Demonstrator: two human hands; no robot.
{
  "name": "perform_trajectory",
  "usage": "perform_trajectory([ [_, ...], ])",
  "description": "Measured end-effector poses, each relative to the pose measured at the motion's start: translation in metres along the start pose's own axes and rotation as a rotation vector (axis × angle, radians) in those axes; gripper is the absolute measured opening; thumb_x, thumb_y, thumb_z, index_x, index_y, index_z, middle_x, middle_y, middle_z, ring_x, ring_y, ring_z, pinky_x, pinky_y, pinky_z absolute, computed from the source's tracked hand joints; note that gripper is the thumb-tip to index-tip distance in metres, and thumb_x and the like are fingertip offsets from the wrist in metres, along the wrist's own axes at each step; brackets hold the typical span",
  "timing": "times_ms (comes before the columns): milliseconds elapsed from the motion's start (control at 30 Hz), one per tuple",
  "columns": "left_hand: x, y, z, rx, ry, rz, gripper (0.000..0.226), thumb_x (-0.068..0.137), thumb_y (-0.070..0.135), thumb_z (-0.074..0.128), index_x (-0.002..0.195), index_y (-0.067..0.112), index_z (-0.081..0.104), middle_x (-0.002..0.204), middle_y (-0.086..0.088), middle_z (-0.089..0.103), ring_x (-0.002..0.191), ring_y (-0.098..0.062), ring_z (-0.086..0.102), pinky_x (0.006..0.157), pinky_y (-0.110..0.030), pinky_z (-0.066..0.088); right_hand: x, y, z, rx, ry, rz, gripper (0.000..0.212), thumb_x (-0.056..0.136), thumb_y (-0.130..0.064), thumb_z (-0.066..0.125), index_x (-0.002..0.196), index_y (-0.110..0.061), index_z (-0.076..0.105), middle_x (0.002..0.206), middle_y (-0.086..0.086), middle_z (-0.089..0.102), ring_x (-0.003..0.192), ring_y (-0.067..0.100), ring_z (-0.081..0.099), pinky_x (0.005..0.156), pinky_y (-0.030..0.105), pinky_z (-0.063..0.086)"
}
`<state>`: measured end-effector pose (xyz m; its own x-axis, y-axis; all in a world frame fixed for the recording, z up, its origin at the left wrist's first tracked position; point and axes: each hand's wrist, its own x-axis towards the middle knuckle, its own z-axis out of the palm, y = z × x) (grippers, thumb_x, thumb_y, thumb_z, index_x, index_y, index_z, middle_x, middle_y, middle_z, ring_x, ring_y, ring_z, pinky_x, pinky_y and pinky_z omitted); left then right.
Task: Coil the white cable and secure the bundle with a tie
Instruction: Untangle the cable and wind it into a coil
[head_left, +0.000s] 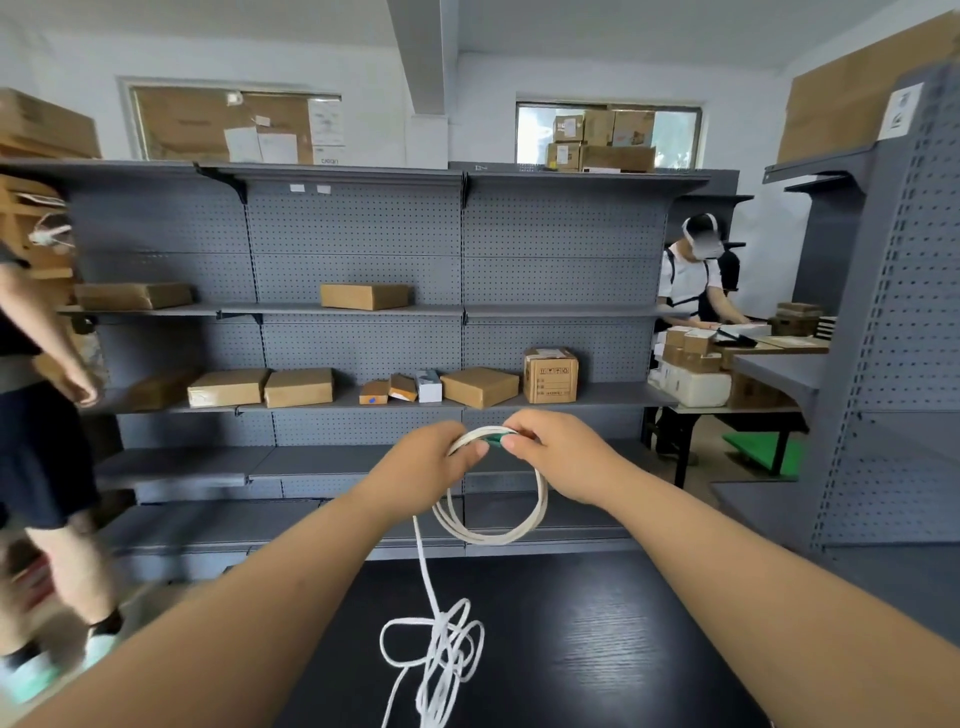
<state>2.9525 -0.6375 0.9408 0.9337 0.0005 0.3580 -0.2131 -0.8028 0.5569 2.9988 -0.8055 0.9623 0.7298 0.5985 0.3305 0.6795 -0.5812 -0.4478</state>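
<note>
I hold a coil of white cable (511, 535) up in front of me, a few loops hanging below my hands. My left hand (434, 460) grips the top of the coil on its left side. My right hand (558, 457) pinches the top on its right, where a small green piece (494, 441) shows between my fingers. From the coil a single strand drops to a loose tangle of the same cable (441, 660) lying on the black table (597, 649).
Grey pegboard shelving (358, 322) with several cardboard boxes stands behind the table. A person (36, 415) walks at the far left. Another person (696, 280) works at a desk at the right. A grey rack (893, 364) rises at the right edge.
</note>
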Motion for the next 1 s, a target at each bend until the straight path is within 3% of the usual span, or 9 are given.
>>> perform_trajectory([
  [100, -0.003, -0.009, 0.005, -0.195, 0.056, -0.052, 0.026, 0.093, 0.033, 0.053, 0.071, 0.021, 0.05, 0.065, 0.002, 0.056, 0.059, -0.007, 0.051, 0.057, -0.019, 0.038, 0.003, -0.002, 0.004, 0.03, 0.029, 0.003, 0.02, 0.098, -0.026, 0.045, 0.106, -0.016, 0.06, 0.088, 0.0, 0.057, 0.078, 0.015, 0.05, 0.064, 0.027, 0.037],
  [267, -0.009, -0.02, 0.014, -0.494, 0.156, -0.164, 0.029, 0.093, 0.03, 0.053, 0.071, 0.012, 0.055, 0.065, 0.002, 0.059, 0.053, 0.005, 0.052, 0.056, -0.005, 0.038, 0.007, -0.002, 0.016, 0.22, 0.127, 0.09, 0.017, 0.097, -0.024, 0.045, 0.101, -0.017, 0.06, 0.082, -0.003, 0.056, 0.065, 0.009, 0.045, 0.07, 0.033, 0.043],
  [367, -0.013, -0.032, 0.015, -0.738, 0.155, -0.24, 0.032, 0.094, 0.035, 0.05, 0.071, 0.013, 0.055, 0.065, -0.001, 0.06, 0.066, -0.011, 0.061, 0.068, -0.022, 0.043, 0.009, 0.001, 0.021, 0.347, 0.205, 0.164, 0.013, 0.098, -0.022, 0.044, 0.095, -0.02, 0.056, 0.079, -0.006, 0.057, 0.062, 0.008, 0.045, 0.069, 0.033, 0.045],
  [467, -0.014, -0.035, 0.015, -0.975, 0.117, -0.256, 0.035, 0.095, 0.038, 0.044, 0.073, 0.012, 0.052, 0.061, 0.0, 0.054, 0.055, -0.015, 0.057, 0.062, -0.026, 0.046, 0.011, 0.0, 0.033, 0.453, 0.264, 0.218, 0.016, 0.098, -0.021, 0.043, 0.099, -0.017, 0.059, 0.078, -0.006, 0.056, 0.059, 0.009, 0.046, 0.057, 0.023, 0.042],
  [533, -0.013, -0.034, 0.015, -1.1, 0.118, -0.257, 0.036, 0.096, 0.04, 0.041, 0.078, 0.012, 0.053, 0.058, 0.002, 0.049, 0.049, -0.015, 0.051, 0.062, -0.031, 0.048, 0.012, -0.001, 0.042, 0.535, 0.314, 0.268, 0.017, 0.098, -0.021, 0.044, 0.1, -0.016, 0.06, 0.078, -0.003, 0.057, 0.057, 0.012, 0.046, 0.054, 0.024, 0.043],
  [733, -0.013, -0.037, 0.009, -1.018, 0.24, -0.264, 0.032, 0.096, 0.034, 0.045, 0.07, 0.016, 0.045, 0.062, 0.001, 0.035, 0.044, -0.009, 0.029, 0.043, -0.021, 0.031, 0.011, -0.005, 0.064, 0.611, 0.288, 0.339, 0.017, 0.098, -0.021, 0.043, 0.099, -0.015, 0.059, 0.079, -0.001, 0.057, 0.06, 0.012, 0.047, 0.054, 0.022, 0.044],
  [833, -0.012, -0.041, 0.005, -0.987, 0.266, -0.292, 0.031, 0.096, 0.031, 0.049, 0.069, 0.017, 0.044, 0.058, 0.005, 0.033, 0.042, -0.008, 0.024, 0.04, -0.019, 0.024, 0.015, -0.003, 0.063, 0.45, 0.178, 0.305, 0.016, 0.095, -0.024, 0.048, 0.1, -0.017, 0.061, 0.088, -0.001, 0.063, 0.074, 0.015, 0.053, 0.071, 0.035, 0.049],
  [1000, -0.01, -0.048, -0.006, -0.923, 0.18, -0.249, 0.018, 0.094, 0.027, 0.052, 0.08, 0.017, 0.055, 0.053, 0.008, 0.03, 0.039, -0.006, 0.021, 0.04, -0.02, 0.018, 0.024, -0.007, 0.053, 0.314, 0.021, 0.177, 0.024, 0.093, -0.03, 0.054, 0.116, -0.024, 0.056, 0.108, -0.007, 0.062, 0.098, 0.011, 0.056, 0.089, 0.031, 0.044],
])
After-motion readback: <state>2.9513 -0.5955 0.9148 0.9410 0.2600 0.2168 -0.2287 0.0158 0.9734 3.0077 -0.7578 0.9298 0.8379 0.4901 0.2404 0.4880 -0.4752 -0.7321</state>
